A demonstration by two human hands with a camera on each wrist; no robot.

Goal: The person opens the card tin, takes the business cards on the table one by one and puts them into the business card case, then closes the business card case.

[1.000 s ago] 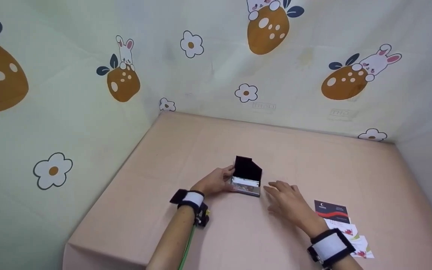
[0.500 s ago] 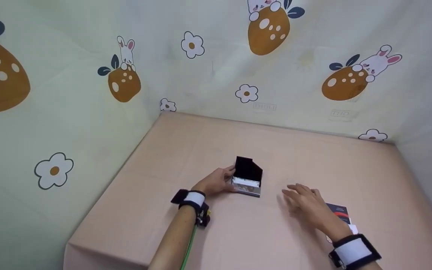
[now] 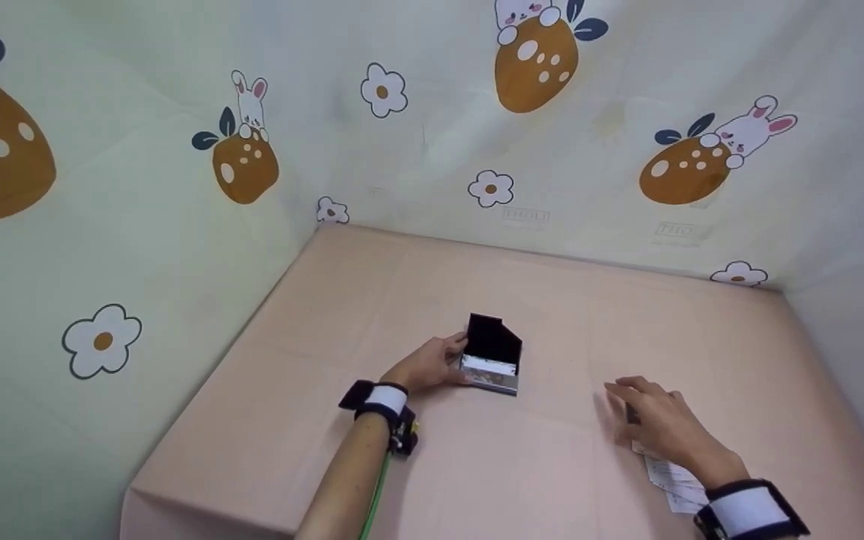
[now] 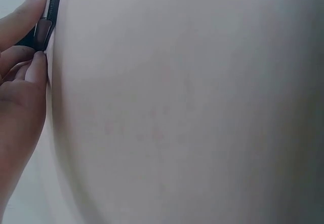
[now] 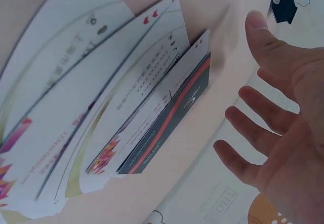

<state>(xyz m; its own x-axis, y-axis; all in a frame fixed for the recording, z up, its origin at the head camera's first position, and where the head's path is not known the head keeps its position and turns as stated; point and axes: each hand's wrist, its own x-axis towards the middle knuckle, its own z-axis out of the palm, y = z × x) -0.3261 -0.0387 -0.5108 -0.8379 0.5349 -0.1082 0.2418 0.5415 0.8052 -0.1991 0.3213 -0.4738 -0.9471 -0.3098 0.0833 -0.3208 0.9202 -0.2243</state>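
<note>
Your left hand (image 3: 426, 365) pinches the left side of a small flat case with a silver-grey body (image 3: 490, 381), near the middle of the pale pink cloth-covered table (image 3: 537, 472). The case's black, angular lid (image 3: 493, 341) stands raised. Below the lid, a bright white strip (image 3: 490, 365) shows inside the body, with a greyish panel in front of it; you cannot tell how many pieces the case holds. In the left wrist view, tiny lettering runs along the case's dark edge, too small to read.

Your right hand (image 3: 668, 421) is well apart from the case, its fingers spread and loose, with nothing in its grasp. In the right wrist view it hangs just beside a fan of overlapping white paper cards (image 5: 147, 82), clear of them. These cards carry red and purple floral prints, olive-green curves and small red marks; their printed lines are too blurred to read with certainty. At the end of the fan nearest your fingers lies a dark grey card with a red stripe (image 5: 174, 115), bearing a white logo and fine white print, also unreadable. Faint boxed lettering on the pale wall (image 3: 417, 150) cannot be made out surely.
</note>
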